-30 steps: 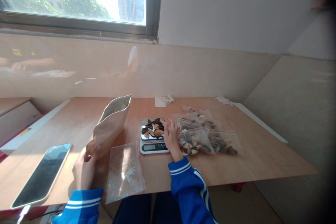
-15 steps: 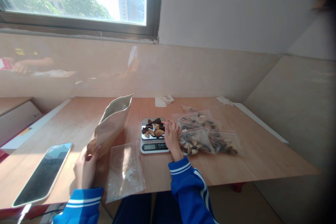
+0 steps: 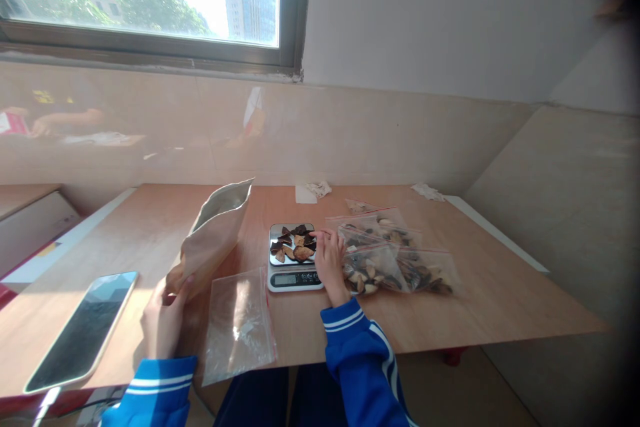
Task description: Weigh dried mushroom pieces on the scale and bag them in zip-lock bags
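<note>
A brown stand-up pouch [image 3: 213, 237] with its mouth open leans to the right. My left hand [image 3: 167, 310] is closed around its lower left side. Dried dark-and-tan slices [image 3: 295, 245], which look like dried mushroom or fruit pieces, lie on the metal plate of a white kitchen scale [image 3: 273, 280]. Beside the plate's right edge is my right hand [image 3: 329, 257], its index finger stretched toward the slices and its other fingers loosely bent. Whether the fingertip touches a slice is hard to see. The scale's display is lit, but I cannot read it.
A clear zip bag [image 3: 240, 327] lies flat in front of the pouch. Right of the scale are several zip bags of dried slices [image 3: 370, 273]. A phone [image 3: 83, 333] with a cable is at the left. Crumpled tissues [image 3: 320, 189] lie at the table's back edge.
My right hand has shifted very slightly to the right at the scale's edge, and the slices by its fingertips have shifted a little. My left hand and the pouch have stayed still.
</note>
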Demonstrator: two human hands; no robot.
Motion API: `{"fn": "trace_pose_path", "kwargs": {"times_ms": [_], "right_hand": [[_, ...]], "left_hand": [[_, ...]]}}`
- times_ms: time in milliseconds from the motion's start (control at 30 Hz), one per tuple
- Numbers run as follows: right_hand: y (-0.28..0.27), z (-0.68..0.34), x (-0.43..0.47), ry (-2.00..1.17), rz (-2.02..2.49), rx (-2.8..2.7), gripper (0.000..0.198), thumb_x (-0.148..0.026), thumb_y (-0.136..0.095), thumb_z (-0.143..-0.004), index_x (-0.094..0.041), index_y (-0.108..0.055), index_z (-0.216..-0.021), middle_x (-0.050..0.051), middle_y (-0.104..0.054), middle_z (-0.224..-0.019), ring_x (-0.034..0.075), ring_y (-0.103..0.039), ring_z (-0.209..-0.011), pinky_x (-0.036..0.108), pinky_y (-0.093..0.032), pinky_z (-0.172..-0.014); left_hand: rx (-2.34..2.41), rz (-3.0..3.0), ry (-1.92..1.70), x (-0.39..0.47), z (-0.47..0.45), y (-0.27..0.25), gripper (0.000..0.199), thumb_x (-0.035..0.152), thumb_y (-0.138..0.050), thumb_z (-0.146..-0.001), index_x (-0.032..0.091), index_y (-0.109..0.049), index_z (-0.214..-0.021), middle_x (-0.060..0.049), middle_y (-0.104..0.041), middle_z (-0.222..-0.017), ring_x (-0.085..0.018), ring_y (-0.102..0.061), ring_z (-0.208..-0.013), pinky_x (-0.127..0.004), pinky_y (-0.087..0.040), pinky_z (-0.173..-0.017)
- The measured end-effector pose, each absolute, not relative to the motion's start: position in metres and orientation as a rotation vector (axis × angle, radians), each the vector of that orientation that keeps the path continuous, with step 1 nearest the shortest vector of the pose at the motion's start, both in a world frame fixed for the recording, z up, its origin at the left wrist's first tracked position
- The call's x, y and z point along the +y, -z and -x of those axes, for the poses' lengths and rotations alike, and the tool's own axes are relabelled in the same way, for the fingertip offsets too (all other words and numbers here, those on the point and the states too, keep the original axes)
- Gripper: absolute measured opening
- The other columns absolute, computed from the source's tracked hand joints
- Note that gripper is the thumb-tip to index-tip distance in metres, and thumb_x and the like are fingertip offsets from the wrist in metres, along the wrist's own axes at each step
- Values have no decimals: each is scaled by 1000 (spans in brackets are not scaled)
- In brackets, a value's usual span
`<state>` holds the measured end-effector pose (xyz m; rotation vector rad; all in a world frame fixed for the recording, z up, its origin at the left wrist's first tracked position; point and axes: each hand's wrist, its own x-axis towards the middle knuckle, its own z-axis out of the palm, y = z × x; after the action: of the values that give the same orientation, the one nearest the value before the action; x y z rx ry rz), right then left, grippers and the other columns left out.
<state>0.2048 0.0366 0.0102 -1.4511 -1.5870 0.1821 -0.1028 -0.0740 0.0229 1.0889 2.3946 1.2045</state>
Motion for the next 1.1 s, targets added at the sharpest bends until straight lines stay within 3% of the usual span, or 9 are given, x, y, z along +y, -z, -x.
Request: {"fn": "trace_pose_path", "kwargs": {"times_ms": [333, 600, 800, 1100], "right_hand": [[-6, -207, 40, -146, 1542, -1539, 48, -34, -21, -99, -17, -67, -98, 14, -59, -104, 27, -49, -100, 50, -37, -93], [-4, -206, 40, -244, 1544, -1553, 51, -36, -20, -100, -20, -67, -111, 13, -60, -115, 28, -48, -110, 54, -32, -97], [-7, -206, 37, -252, 1547, -1545, 52, -40, -21, -100, -23, -70, -105, 13, -59, -117, 29, -48, -111, 53, -32, -97], [-38, -203, 20, -192, 1270, -1479, 45, -27, -19, -99, -19, -62, -112, 11, -59, -113, 21, -51, -111, 44, -37, -100]], "left_hand": [[2407, -1112, -1193, -75, 102, -25, 55, 60, -55, -74, 23, -62, -114, 0, -61, -70, -22, -59, -70, -33, -46, -67], [2396, -1099, -1206, -76, 100, -29, 55, 59, -56, -75, 22, -62, -115, -1, -61, -69, -22, -59, -70, -33, -45, -68], [2388, -1118, -1201, -77, 99, -31, 59, 62, -56, -74, 22, -61, -116, -1, -60, -69, -23, -59, -71, -34, -46, -69], [2350, -1089, -1289, -75, 102, -25, 52, 55, -58, -72, 21, -64, -112, 1, -58, -66, -19, -57, -66, -29, -45, -63]]}}
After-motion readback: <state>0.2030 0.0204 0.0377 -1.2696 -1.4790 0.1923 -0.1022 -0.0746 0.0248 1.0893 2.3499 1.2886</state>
